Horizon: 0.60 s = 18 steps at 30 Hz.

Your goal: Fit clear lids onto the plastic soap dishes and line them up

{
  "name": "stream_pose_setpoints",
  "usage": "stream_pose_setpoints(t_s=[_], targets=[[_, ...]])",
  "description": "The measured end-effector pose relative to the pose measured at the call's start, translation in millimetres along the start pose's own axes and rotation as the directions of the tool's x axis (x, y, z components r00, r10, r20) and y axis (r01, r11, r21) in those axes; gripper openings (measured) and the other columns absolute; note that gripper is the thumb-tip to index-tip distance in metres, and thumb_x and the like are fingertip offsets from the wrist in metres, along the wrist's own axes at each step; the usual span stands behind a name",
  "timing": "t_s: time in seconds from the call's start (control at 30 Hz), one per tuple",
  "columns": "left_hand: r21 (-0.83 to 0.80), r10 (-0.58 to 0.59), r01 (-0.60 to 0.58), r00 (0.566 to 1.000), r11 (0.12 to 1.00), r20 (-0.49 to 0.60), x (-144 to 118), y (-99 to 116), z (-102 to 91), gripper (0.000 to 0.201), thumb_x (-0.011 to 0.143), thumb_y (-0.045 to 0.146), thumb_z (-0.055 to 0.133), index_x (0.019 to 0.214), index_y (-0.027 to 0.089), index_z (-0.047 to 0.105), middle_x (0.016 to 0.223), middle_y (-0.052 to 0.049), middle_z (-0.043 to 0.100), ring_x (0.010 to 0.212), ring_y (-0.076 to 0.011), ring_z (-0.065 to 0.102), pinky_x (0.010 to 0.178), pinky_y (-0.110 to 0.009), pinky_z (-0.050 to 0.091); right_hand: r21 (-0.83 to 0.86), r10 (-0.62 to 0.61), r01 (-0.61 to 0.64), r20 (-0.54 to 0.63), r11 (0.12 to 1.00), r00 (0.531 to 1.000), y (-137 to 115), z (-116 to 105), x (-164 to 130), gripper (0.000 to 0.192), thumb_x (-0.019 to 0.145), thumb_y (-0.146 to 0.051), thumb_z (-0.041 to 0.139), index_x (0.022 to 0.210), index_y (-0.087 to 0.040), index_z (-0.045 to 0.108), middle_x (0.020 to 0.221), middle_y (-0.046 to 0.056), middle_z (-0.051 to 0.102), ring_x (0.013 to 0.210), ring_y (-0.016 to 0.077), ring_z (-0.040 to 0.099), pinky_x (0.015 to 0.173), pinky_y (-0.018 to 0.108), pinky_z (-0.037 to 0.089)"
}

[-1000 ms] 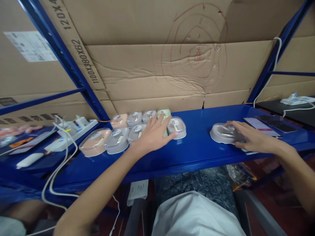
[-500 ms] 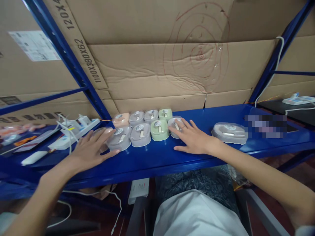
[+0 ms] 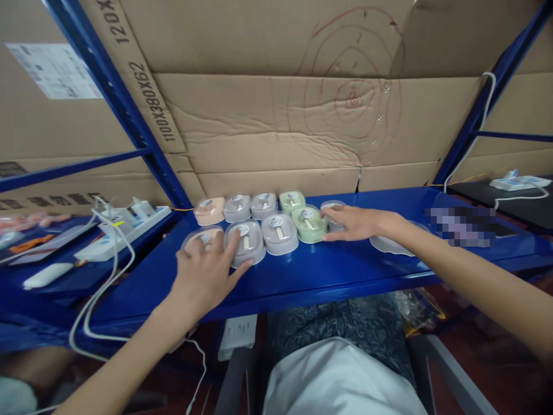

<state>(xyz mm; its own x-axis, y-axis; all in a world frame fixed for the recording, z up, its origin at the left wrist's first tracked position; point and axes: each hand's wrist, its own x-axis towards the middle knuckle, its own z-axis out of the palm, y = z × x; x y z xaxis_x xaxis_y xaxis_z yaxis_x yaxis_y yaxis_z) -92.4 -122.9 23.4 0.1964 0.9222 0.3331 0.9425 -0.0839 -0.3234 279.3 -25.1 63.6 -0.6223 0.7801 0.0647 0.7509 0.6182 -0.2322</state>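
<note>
Below, glossy blue shelf (image 3: pixel 341 265), lidded boxes (image 3: pixel 280 233), cardboard backing (image 3: pixel 250 121)

front box row (image 3: pixel 280 233) lying on worktop (image 3: pixel 298 274) | back box row (image 3: pixel 262 204) sitting behind it | power strip (image 3: pixel 95 248) lying left | lone box (image 3: pixel 387 245) resting right | cardboard (image 3: pixel 259 118) standing behind all

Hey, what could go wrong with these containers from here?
The right hand is at a grey container beside the front green container; pushing left might shove that against the back green container. The left hand, spread over the front pink container, might knock it askew.
</note>
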Motion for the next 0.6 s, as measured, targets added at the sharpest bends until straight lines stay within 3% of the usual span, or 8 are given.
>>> stream_pose_setpoints(t_s=[0.1,0.3,0.47,0.6], targets=[[0.03,0.038,-0.039,0.999,0.999,0.022,8.0,31.0,-12.7,0.075,0.106,0.065,0.042,0.167,0.021,0.043,0.157,-0.025,0.056,0.128,-0.0563,0.057,0.093,-0.066,0.053,-0.061,0.101,-0.098,0.033,0.993,0.994,21.2,-15.7,-5.4,0.064,0.09,-0.076,0.063,0.134,-0.029,0.064,0.136,0.012,0.071,0.129,0.0403,0.067,0.114,0.055,0.053],[-0.027,0.156,-0.159,0.985,0.987,-0.076,35.0,88.4,-18.3,0.07,0.106,0.06,0.05,0.164,0.021,0.047,0.145,-0.025,0.064,0.127,-0.0519,0.059,0.099,-0.067,0.048,-0.1,0.32,-0.318,0.005,0.943,0.947,75.6,-32.1,-16.5,0.045,0.093,-0.065,0.065,0.121,-0.031,0.066,0.115,0.011,0.077,0.111,0.0381,0.072,0.103,0.056,0.055],[-0.059,0.205,-0.211,0.974,0.976,-0.101,66.3,123.9,-17.3,0.07,0.106,0.06,0.05,0.163,0.02,0.046,0.144,-0.025,0.066,0.126,-0.0513,0.059,0.095,-0.064,0.049,-0.145,0.403,-0.412,-0.087,0.9,0.911,115.4,-40.9,-18.0,0.028,0.097,-0.048,0.069,0.111,-0.024,0.07,0.121,0.012,0.079,0.112,0.0313,0.071,0.105,0.045,0.051],[-0.111,0.243,-0.251,0.966,0.962,-0.086,84.2,151.3,-25.6,0.072,0.105,0.058,0.055,0.163,0.016,0.047,0.139,-0.028,0.067,0.12,-0.0521,0.062,0.089,-0.062,0.051,-0.129,0.467,-0.504,-0.24,0.854,0.851,140.7,-47.9,-23.0,0.017,0.09,-0.035,0.08,0.095,-0.021,0.074,0.103,0.01,0.082,0.092,0.0243,0.072,0.092,0.037,0.053]])
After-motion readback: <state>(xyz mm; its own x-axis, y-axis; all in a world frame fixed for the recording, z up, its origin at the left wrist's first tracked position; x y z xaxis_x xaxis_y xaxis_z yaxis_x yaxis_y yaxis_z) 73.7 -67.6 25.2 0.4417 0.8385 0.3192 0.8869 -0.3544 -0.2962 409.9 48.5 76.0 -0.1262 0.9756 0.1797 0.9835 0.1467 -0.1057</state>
